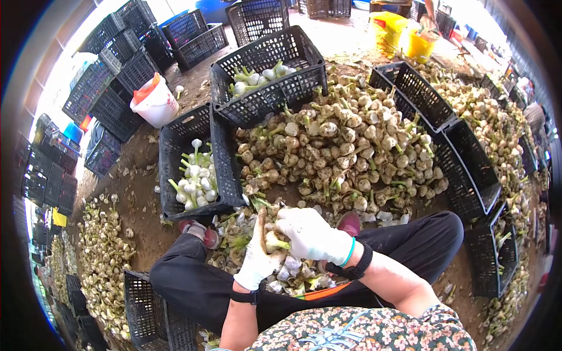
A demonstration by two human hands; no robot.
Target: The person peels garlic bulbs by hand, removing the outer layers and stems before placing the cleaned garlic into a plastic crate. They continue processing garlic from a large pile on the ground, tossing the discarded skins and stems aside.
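Both hands wear white gloves and meet over a heap of loose peels point(290, 275) between the legs. My left hand point(257, 257) is closed around a garlic bulb point(274, 241) with a green stem stub. My right hand point(310, 234) is closed against the bulb's upper side; whether it holds a tool is hidden. Beyond the hands lies a large pile of unpeeled garlic point(345, 140). Clean white bulbs point(199, 178) fill part of the black crate point(170, 175) at the left, and more white bulbs point(257, 79) lie in the crate point(275, 93) behind it.
A white bucket point(155, 105) stands left of the crates, with stacked black crates point(111, 88) behind. Black crates point(462, 169) line the pile's right side. Yellow buckets point(418, 47) stand at the back, near another person's arm point(430, 10). More garlic point(105, 251) covers the floor at left.
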